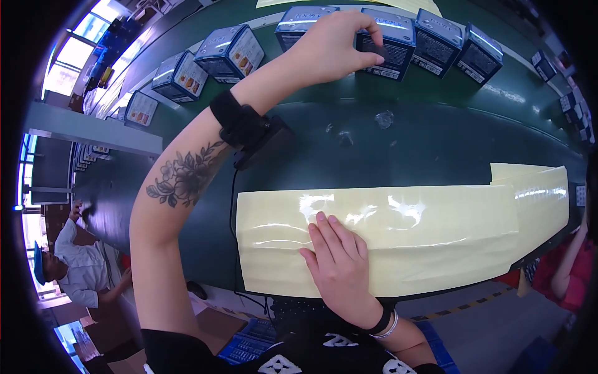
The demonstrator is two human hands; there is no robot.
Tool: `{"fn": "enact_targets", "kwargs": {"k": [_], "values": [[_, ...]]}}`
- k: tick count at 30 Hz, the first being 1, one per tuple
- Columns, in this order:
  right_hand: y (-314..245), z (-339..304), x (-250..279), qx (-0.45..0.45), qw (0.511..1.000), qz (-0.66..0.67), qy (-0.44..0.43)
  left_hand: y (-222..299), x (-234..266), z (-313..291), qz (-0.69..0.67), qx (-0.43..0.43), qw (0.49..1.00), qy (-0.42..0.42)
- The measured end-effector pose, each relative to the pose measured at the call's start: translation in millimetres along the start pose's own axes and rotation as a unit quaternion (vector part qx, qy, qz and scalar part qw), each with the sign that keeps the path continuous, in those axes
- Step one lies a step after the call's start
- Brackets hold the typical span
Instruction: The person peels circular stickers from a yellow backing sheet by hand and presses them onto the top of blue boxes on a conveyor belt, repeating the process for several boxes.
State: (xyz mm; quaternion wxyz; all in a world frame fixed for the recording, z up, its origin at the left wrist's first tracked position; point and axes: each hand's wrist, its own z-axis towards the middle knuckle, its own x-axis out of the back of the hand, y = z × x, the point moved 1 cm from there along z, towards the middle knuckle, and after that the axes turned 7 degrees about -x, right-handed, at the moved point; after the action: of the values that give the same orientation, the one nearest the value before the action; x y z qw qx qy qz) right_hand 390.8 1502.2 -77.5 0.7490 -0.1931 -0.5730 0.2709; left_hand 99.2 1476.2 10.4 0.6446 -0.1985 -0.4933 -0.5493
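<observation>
My left arm stretches to the far side of the table. My left hand (339,47) is over the row of blue boxes, fingers curled, with a gap between thumb and index finger. Its fingertips are at the left side of a blue carton (392,53); whether they touch it I cannot tell. Another blue carton (299,20) is partly hidden behind this hand. Low in the middle, my right hand (339,265) lies flat on a glossy pale yellow sheet (448,240), fingers stretched out and holding nothing.
Several more cartons, such as a blue and white box (230,53) and a blue box (479,55), line the far belt. Clear plastic scraps (384,119) lie on the green tabletop (436,143). A person in white (87,265) is at left, another in red (564,268) at right.
</observation>
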Motion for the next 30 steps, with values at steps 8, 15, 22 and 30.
{"fn": "enact_targets", "kwargs": {"k": [8, 15, 22, 30], "values": [[5, -4, -1, -0.004, 1.0, -0.008, 0.006, -20, -18, 13, -0.1, 0.027, 0.991, 0.08], [10, -3, 4, -0.007, 1.0, 0.0, -0.005, -8, -19, 12, 0.072, -0.017, 0.992, 0.104], [16, -3, 7, -0.006, 1.0, -0.006, -0.006, -12, -38, 3, 0.056, -0.055, 0.976, 0.206], [24, -2, 12, 0.003, 1.0, 0.008, -0.012, 11, -19, -1, 0.295, -0.149, 0.916, 0.229]]}}
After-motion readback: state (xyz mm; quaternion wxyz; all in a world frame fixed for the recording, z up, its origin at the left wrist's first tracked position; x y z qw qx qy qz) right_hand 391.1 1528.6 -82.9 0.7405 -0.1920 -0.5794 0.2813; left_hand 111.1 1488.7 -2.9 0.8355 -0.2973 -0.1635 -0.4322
